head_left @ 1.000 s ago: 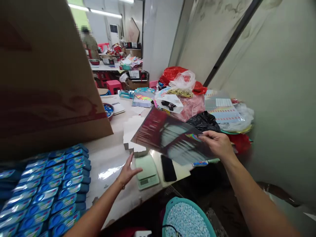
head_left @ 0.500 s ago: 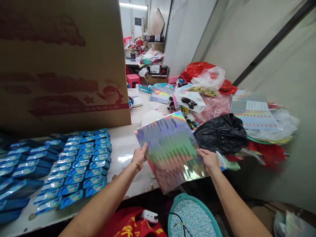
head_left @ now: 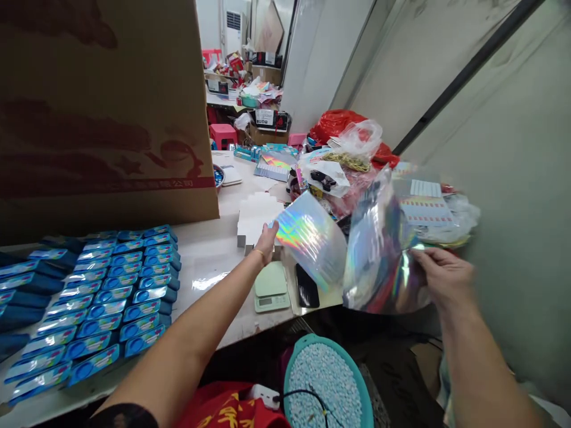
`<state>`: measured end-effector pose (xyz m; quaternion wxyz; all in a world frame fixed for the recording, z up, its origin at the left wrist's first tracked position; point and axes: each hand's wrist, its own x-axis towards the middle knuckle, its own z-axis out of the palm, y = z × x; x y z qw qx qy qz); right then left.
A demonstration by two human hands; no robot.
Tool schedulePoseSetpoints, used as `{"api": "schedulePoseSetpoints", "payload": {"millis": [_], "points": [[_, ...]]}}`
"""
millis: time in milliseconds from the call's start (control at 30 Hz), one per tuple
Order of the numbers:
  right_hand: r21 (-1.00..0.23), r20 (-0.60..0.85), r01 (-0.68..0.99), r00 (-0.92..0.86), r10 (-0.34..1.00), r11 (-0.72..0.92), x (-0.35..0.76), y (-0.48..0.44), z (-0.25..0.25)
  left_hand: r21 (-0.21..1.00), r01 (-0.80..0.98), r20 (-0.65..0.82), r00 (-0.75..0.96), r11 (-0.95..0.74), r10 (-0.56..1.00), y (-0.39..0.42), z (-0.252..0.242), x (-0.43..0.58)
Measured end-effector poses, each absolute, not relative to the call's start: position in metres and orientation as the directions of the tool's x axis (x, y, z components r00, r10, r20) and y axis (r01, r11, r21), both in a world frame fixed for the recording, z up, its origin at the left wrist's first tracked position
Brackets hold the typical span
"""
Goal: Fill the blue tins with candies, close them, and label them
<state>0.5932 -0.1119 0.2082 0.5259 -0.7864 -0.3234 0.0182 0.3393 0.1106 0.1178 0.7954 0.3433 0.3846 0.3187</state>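
Note:
My left hand (head_left: 267, 242) pinches the left corner of a shiny rainbow holographic sheet (head_left: 312, 238), which tilts over the table's front part. My right hand (head_left: 444, 273) grips a second, bent and blurred holographic sheet (head_left: 375, 249) by its lower right edge. The two sheets meet or overlap near the middle; whether they still touch I cannot tell. Under my left wrist sits a pale green digital scale (head_left: 271, 288). Beside it lies a black phone (head_left: 307, 286). A stack of white cut-out card pieces (head_left: 256, 217) is just behind my left hand.
Rows of blue packs (head_left: 107, 297) fill the table's left side before a tall cardboard box (head_left: 102, 119). Bags and a red plastic bag (head_left: 336, 123) pile up at the right. Below the edge stands a teal basin (head_left: 366, 386) of pale pellets, a cable across it.
The single sheet seen between my hands now shows as two pieces. My right hand has moved right with one, uncovering the scale and phone. The view has shifted slightly to the right.

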Motion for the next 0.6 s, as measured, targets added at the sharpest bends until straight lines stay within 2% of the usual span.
{"api": "schedulePoseSetpoints", "payload": {"millis": [100, 167, 233, 300, 400, 500, 600], "points": [[-0.863, 0.175, 0.457, 0.671, 0.721, -0.216, 0.545, -0.115, 0.214, 0.833, -0.089, -0.373, 0.639, 0.546, 0.673, 0.091, 0.108, 0.310], [-0.873, 0.111, 0.452, 0.550, 0.828, -0.183, 0.520, -0.119, 0.215, 0.794, 0.015, -0.442, 0.701, 0.608, 0.559, 0.074, 0.100, 0.295], [-0.900, 0.064, 0.410, 0.457, 0.887, -0.147, 0.502, -0.120, 0.211, 0.745, 0.054, -0.504, 0.698, 0.664, 0.508, 0.058, 0.093, 0.283], [-0.934, 0.028, 0.334, 0.423, 0.906, -0.127, 0.490, -0.117, 0.203, 0.701, 0.008, -0.522, 0.687, 0.713, 0.506, 0.047, 0.088, 0.270], [-0.964, -0.047, 0.215, 0.435, 0.899, -0.155, 0.478, -0.104, 0.181, 0.643, -0.171, -0.480, 0.670, 0.747, 0.567, 0.043, 0.084, 0.242], [-0.976, -0.141, 0.094, 0.409, 0.902, -0.195, 0.465, -0.088, 0.156, 0.507, -0.315, -0.493, 0.657, 0.802, 0.570, 0.045, 0.074, 0.207], [-0.972, -0.231, -0.035, 0.310, 0.922, -0.232, 0.449, -0.078, 0.140, 0.383, -0.214, -0.602, 0.681, 0.899, 0.418, 0.039, 0.053, 0.179]]}}
